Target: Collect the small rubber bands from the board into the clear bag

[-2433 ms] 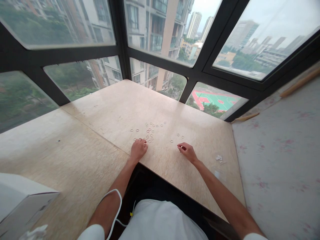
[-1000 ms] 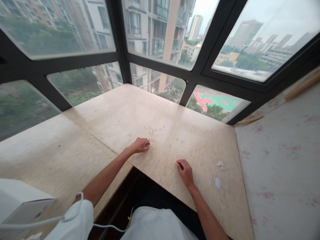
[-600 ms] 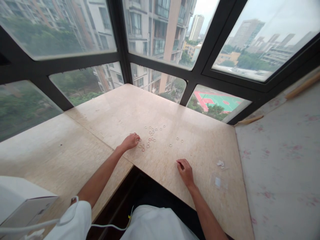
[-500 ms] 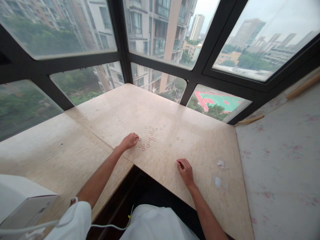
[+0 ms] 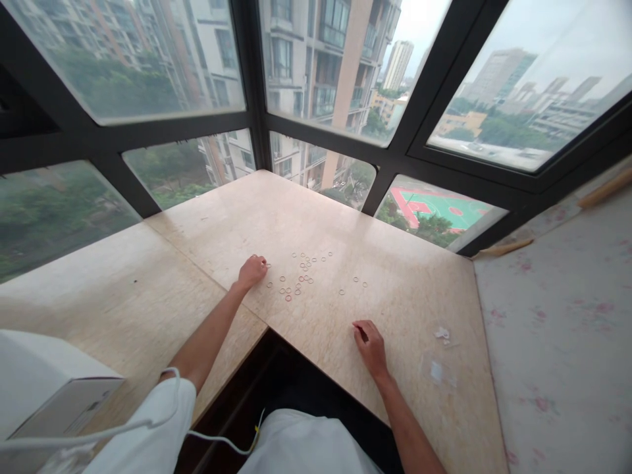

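Observation:
Several thin small rings (image 5: 301,279), some reddish and some pale, lie scattered on the stone-look countertop (image 5: 316,355). At the left side of this scatter is my left hand (image 5: 253,270), fingers curled and pinched; a small ring (image 5: 268,266) shows at the fingertips. Just below that hand lies another ring (image 5: 269,285). My right hand (image 5: 369,342) rests on the countertop near its front edge, fingers bent and thumb against the index finger. Whatever is between those fingertips, if anything, is too small to make out. Away to its upper left lies a single ring (image 5: 342,292).
At the right lie a small white piece (image 5: 443,334) and a clear plastic bag (image 5: 436,372) with a white label. A white box (image 5: 54,388) stands at the left, with a white cable (image 5: 217,438) near my sleeve. Windows and a papered wall (image 5: 557,349) border the countertop.
My left hand has moved a little left and farther back, and a ring now shows where it was. My right hand stays in place; the view has shifted slightly.

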Available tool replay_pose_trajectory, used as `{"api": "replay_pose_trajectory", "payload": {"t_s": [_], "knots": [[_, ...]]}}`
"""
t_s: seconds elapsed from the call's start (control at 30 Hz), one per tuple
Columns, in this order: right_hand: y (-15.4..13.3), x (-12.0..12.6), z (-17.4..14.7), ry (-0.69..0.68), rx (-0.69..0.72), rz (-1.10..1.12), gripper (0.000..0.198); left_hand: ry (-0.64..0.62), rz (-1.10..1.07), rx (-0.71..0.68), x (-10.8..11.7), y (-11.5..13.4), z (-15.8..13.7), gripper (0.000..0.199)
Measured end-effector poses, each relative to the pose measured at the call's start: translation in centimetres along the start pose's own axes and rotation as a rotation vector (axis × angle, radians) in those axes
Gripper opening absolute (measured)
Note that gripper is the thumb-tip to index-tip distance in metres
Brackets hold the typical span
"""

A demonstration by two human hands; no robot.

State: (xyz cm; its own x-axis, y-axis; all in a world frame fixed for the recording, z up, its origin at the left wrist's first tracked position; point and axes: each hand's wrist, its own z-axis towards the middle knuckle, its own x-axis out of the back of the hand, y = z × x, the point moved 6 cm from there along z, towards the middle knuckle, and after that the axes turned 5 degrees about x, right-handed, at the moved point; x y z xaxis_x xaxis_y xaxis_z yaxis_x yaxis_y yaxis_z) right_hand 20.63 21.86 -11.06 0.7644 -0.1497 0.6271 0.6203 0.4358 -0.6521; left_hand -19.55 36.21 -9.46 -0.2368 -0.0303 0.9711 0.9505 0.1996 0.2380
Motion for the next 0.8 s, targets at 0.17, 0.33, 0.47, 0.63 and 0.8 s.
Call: {"api": "replay_pose_trajectory", "payload": {"t_s": [0.17,0.33,0.47,0.63,0.8], "knots": [[0.1,0.0,0.0,0.001,-0.005,0.009,0.018,-0.086,0.032,-0.071,-1.2,4.5,0.8,0.024],[0.1,0.0,0.0,0.009,-0.012,0.011,0.019,-0.228,0.069,-0.205,-2.2,9.4,1.2,0.018],[-0.1,0.2,0.0,0.013,-0.014,0.021,0.019,-0.189,0.102,-0.219,-1.7,11.7,2.0,0.026],[-0.2,0.2,0.1,0.02,-0.013,0.025,0.02,-0.198,0.128,-0.257,-2.4,14.2,2.9,0.025],[-0.2,0.3,0.2,0.031,-0.013,0.033,0.02,-0.183,0.088,-0.379,-4.1,18.4,2.5,0.023]]}}
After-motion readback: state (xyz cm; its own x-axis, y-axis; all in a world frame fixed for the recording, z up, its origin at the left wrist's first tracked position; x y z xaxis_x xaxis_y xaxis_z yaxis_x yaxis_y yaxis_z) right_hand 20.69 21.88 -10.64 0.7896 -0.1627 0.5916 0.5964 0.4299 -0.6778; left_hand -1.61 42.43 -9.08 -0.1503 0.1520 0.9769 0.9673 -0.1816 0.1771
